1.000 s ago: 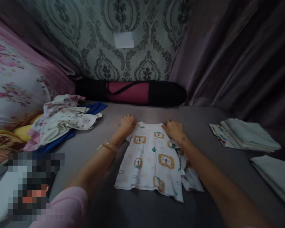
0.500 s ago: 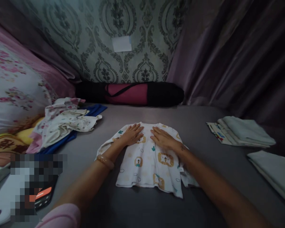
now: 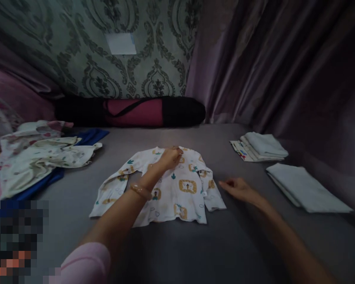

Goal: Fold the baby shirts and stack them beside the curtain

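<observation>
A white long-sleeved shirt (image 3: 173, 193) printed with lion faces and green leaves lies spread out, its sleeves angled down to either side. My left hand (image 3: 172, 157) is on the shirt just below the neckline, its fingers bent and closed on the cloth. The left forearm, with a bangle (image 3: 140, 191), crosses over the shirt's left part and hides some of it. To the right of the shirt, my right hand (image 3: 239, 189) is above the sheet, apart from the near sleeve. Its fingers are loosely bent with a gap at the thumb, and nothing is in them.
Folded clothes (image 3: 262, 146) are stacked at the right, with a folded pale garment (image 3: 307, 189) nearer. A heap of loose clothes (image 3: 44, 154) lies at the left. A black and dark pink long bag (image 3: 133, 112) rests along the patterned wall. The grey sheet (image 3: 225, 248) covers the surface.
Both hands lay flat on the shirt before. My left hand has shifted right and closed on the cloth; my right hand has lifted away to the right. The view has turned right.
</observation>
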A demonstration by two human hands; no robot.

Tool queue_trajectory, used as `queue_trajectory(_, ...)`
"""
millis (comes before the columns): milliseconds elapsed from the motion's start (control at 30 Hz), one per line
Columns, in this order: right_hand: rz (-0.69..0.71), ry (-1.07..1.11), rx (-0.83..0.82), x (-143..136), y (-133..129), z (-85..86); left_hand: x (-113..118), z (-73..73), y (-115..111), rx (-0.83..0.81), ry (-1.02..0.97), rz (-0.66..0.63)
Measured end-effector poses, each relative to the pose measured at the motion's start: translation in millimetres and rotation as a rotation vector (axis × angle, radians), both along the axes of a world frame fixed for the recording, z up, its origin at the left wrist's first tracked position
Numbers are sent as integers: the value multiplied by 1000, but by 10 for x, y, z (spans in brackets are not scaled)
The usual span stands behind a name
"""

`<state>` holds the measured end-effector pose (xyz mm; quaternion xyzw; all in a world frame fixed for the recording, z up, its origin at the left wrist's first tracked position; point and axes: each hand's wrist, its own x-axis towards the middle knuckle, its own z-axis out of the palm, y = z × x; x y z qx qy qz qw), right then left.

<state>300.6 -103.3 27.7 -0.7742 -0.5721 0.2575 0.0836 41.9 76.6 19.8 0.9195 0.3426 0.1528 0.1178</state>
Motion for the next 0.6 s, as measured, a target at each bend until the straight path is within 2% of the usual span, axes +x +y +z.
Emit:
queue_trajectory(100, 91, -25, -29, -132, -221, 3, 352, -126, -6, -47, -73, 46)
queue_trajectory(200, 128, -14, -11, -233, -315, 4, 520, -273, -33, -15, -171, 146)
queue_trajectory(267, 150, 26, -7, -252, -322, 0, 542, -360, -47, 10, -227, 163)
queue_trajectory(433, 182, 126, 23, -154, -254, 18, 512, -506, -30, 64, -322, 107)
queue_trajectory(600, 40, 339, 64, 146, -92, 150, 548, -523, -30, 78, -413, 148)
